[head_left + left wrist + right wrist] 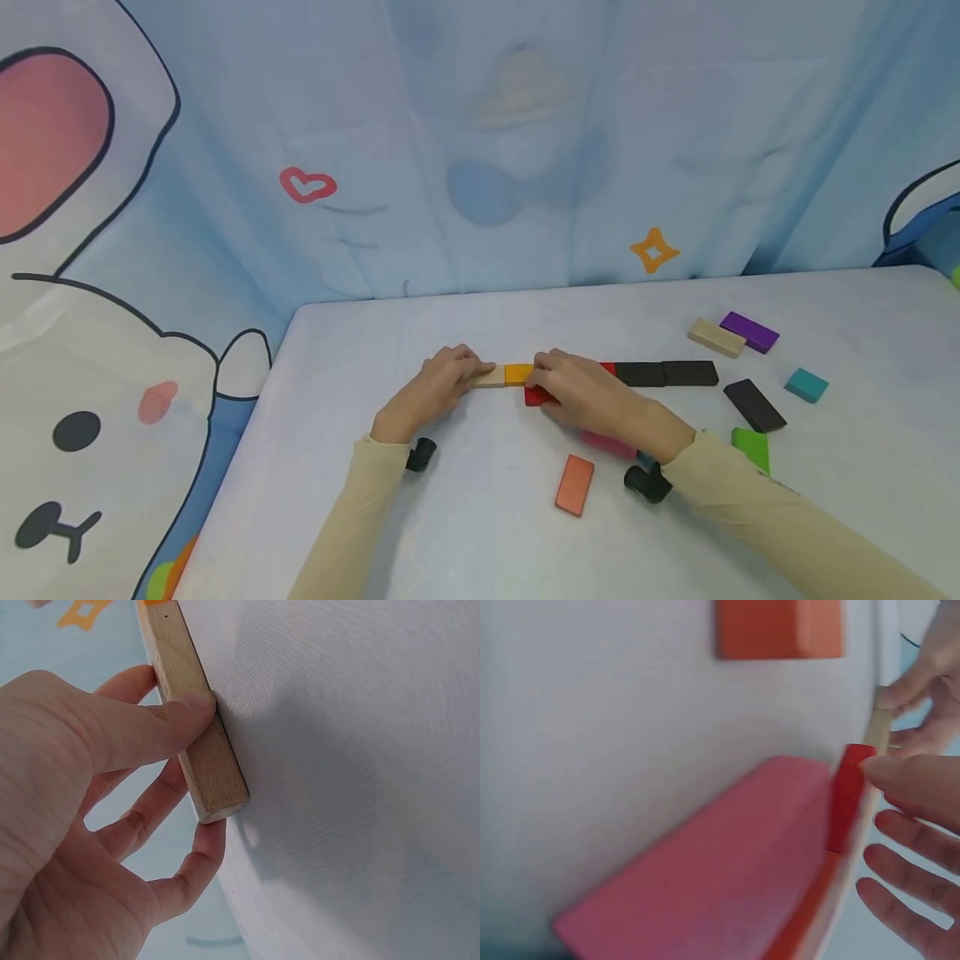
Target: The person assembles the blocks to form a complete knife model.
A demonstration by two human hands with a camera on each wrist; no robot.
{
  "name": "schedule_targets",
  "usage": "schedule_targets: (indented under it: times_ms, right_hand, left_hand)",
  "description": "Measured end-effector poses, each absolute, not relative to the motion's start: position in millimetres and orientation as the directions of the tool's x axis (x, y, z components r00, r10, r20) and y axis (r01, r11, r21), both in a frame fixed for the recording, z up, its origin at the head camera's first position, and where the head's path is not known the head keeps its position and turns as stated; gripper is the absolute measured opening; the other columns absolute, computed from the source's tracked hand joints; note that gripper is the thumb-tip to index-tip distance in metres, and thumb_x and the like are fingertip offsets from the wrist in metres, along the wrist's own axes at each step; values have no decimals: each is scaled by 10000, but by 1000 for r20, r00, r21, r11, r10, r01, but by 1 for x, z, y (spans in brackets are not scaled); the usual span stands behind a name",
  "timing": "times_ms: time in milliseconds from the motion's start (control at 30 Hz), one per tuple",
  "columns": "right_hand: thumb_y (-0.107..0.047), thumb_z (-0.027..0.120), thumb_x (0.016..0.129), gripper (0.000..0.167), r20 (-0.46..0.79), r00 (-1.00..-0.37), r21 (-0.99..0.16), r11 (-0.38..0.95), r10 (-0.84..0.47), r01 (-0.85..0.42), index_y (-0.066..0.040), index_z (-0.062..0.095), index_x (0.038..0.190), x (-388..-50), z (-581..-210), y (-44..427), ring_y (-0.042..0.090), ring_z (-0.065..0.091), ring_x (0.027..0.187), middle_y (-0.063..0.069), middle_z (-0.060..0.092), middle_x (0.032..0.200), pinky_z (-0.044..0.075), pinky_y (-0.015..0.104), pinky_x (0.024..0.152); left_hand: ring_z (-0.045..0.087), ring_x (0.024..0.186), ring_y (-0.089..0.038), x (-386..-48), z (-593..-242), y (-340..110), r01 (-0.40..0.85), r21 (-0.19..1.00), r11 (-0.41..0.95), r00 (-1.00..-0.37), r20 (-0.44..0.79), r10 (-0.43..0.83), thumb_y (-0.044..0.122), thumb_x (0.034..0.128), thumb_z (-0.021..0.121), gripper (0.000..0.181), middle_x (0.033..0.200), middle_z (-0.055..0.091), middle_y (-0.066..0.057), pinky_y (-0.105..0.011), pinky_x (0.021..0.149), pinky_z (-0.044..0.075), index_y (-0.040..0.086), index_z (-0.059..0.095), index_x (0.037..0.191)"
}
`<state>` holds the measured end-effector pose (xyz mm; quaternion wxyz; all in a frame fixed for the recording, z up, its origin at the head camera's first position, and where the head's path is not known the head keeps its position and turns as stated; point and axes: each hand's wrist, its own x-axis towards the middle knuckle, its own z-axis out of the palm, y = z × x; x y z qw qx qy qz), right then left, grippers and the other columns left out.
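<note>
At the left end of a row of flat blocks, my left hand (442,379) pinches a plain wooden block (199,742), its thumb on the upper face and fingers behind. A yellow block (517,374) adjoins it. My right hand (588,396) is over the row's middle, hiding part of it. Its thumb is on a red block (849,795) in front of the row, and its other fingers are on the far side. Rightward the row continues with a bit of red and two black blocks (640,374). A pink block (712,862) lies below the right hand.
An orange block (574,485) lies nearer on the white tabletop (480,533). To the right are a loose black block (754,406), a green one (752,450), a teal one (807,385), a purple one (750,332) and a wooden one (717,337). A printed curtain hangs behind.
</note>
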<state>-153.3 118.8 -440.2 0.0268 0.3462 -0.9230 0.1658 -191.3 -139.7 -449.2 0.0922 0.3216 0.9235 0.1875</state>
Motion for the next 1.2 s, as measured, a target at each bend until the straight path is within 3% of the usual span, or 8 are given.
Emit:
schedule_targets:
  times_ms: [300,500,867,1067,1200]
  right_hand:
    - [-93,852,880,275,145,-838,-376,754,-526,-539,-16,775,1132,-141,-414,149,237,649,953,108,676,1067,624,367,800]
    - [-103,876,854,247,178,-838,-363,758,-515,-543,-43,784,1076,-129,-411,171,232,667,930,92,678,1046,627,348,758]
    - [-180,921,810,322,82,-823,-341,760,-563,-554,-88,789,1090,-100,-431,183,220,657,954,62,668,1057,626,364,787]
    - [-209,930,799,412,-9,-851,-341,802,-524,-490,-76,777,1158,-91,-438,183,247,638,1009,96,655,1130,620,392,826]
    - [-185,937,788,428,12,-862,-354,804,-506,-477,-54,770,1160,-88,-442,182,290,654,1033,116,657,1128,617,426,839]
  left_hand:
    - [563,1150,-259,-189,-449,-141,569,417,709,-773,-23,634,5,1018,657,411,1247,635,-54,-481,1024,488,98,661,1418]
    - [568,1149,-269,-189,-449,-141,583,409,702,-766,-10,642,-28,1007,658,418,1237,637,-67,-464,995,493,90,667,1408]
    - [571,1139,-266,-190,-450,-141,577,403,710,-771,-18,637,10,1022,652,398,1231,641,-60,-467,997,493,98,669,1410]
    - [566,1145,-276,-189,-450,-141,573,407,712,-772,-23,635,-13,1017,649,410,1235,639,-68,-497,1004,491,98,666,1411]
    - [572,1141,-280,-189,-449,-141,586,409,699,-763,-10,646,-19,1014,651,405,1231,642,-74,-482,976,500,85,668,1405]
